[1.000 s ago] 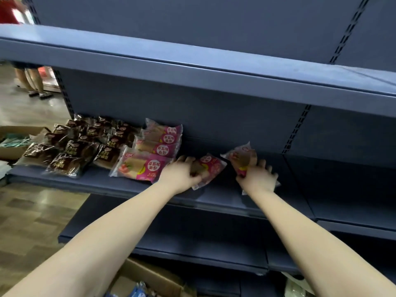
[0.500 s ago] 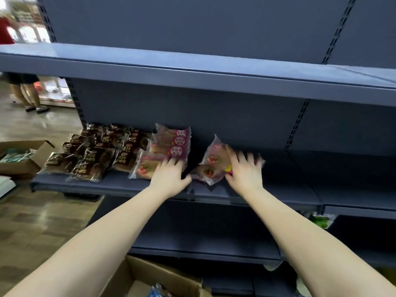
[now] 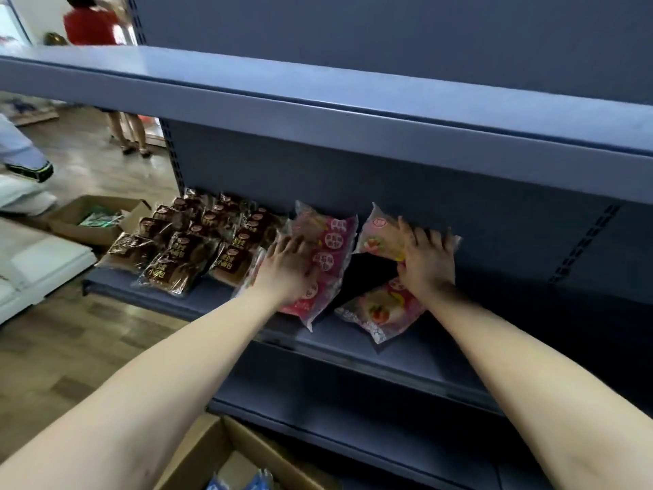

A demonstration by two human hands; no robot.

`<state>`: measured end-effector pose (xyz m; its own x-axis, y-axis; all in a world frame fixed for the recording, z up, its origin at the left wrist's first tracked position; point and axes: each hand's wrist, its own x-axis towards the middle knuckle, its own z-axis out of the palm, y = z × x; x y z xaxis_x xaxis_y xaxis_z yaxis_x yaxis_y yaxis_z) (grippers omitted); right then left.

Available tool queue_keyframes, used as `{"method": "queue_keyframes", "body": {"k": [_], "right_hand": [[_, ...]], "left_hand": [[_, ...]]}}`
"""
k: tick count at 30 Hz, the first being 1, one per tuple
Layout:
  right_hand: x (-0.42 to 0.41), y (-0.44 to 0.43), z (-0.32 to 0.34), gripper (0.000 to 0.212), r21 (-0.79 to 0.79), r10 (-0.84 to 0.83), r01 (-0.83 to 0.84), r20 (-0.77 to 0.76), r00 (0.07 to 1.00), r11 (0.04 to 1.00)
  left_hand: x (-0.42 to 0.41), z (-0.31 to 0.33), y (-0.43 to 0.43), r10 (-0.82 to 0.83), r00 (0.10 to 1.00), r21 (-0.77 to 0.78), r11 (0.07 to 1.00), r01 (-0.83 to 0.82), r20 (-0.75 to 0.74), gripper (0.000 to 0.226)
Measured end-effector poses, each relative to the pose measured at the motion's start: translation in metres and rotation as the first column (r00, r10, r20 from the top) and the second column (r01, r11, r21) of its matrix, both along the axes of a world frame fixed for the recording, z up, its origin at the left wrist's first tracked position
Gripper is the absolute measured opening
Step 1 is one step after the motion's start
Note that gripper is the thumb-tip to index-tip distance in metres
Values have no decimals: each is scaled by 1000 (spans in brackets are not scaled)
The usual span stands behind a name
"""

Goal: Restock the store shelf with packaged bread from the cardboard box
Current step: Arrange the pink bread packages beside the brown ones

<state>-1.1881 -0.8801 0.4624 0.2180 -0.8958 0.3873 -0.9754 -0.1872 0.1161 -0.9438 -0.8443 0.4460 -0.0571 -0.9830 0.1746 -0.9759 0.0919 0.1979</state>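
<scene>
From your head camera, your left hand [image 3: 282,267] lies palm-down with straight fingers on the stack of pink bread packs [image 3: 334,242]. These are glossy, crinkled plastic pillows with crimped ends, leaning one over another on the middle shelf [image 3: 406,351]. Your right hand [image 3: 425,263] has its fingers spread flat against a paler pink pack [image 3: 378,235] that stands tilted up against the shelf's back panel [image 3: 353,178]. I cannot tell whether your thumb hooks round its edge. Just below that hand, a second pale pack [image 3: 381,309] lies flat near the shelf's front lip, with a fruit picture showing through the clear film. Left of the pink stack, touching it, sit rows of brown bread packs [image 3: 190,249], dark and shiny. The shelving is smooth grey-blue painted metal with slotted uprights, and the upper shelf [image 3: 353,111] juts out above your hands. A cardboard box [image 3: 208,450] stands open at your feet with blue wrappers [image 3: 233,482] inside. Another open carton [image 3: 88,217] sits on the wood-plank floor [image 3: 53,348] to the left, beside white slabs [image 3: 42,263]. A person in a red top [image 3: 90,24] stands far back. The pink packs carry round white labels with red Chinese characters and the brown ones have gold characters, mostly too blurred to read.
</scene>
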Motion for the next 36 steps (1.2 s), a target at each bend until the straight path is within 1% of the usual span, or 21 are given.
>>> {"method": "queue_keyframes", "body": {"k": [3, 5, 8, 11, 12, 14, 16, 20, 22, 26, 29, 36], "right_hand": [[-4, -25, -5, 89, 46, 1, -1, 2, 1000, 999], [-4, -40, -12, 91, 74, 6, -4, -25, 1000, 997], [-4, -59, -24, 89, 102, 18, -13, -56, 998, 995], [-2, -72, -33, 85, 170, 9, 0, -52, 999, 985], [-1, -76, -36, 84, 189, -2, 9, -41, 999, 982], [-2, -82, -40, 84, 210, -17, 21, -20, 1000, 977], [-2, -87, -41, 82, 211, -4, 5, -5, 1000, 977], [-1, -95, -41, 80, 211, 44, -38, -27, 999, 977], [0, -97, -42, 80, 213, 61, -53, -32, 998, 976], [-1, -97, -40, 86, 251, 88, -81, -15, 996, 965], [-5, -96, -34, 90, 270, 107, -106, 11, 994, 957], [2, -83, -8, 87, 222, 159, -153, -13, 987, 963]], "left_hand": [[-3, -2, -19, 21, 1000, 44, 999, -21, 11, 58], [-7, -9, -27, 24, 1000, 36, 999, -24, 17, 58], [-11, -16, -37, 15, 999, 23, 1000, -16, 45, 58], [-12, -13, -47, 10, 999, 13, 1000, -11, 50, 58], [-12, -11, -50, 9, 999, -2, 1000, -9, 48, 59], [-14, -5, -53, -3, 999, -45, 999, 5, 44, 68], [-18, 1, -57, 4, 1000, -68, 998, -2, 27, 71], [-28, 4, -70, 14, 1000, -64, 998, -12, 23, 57], [-33, -1, -77, 2, 999, -36, 999, -1, 36, 57], [-40, -10, -84, 41, 998, 35, 998, -42, 42, 53], [-40, -8, -85, 20, 999, 50, 999, -23, 50, 53], [-26, 13, -60, 23, 998, 2, 1000, -23, 53, 54]]}}
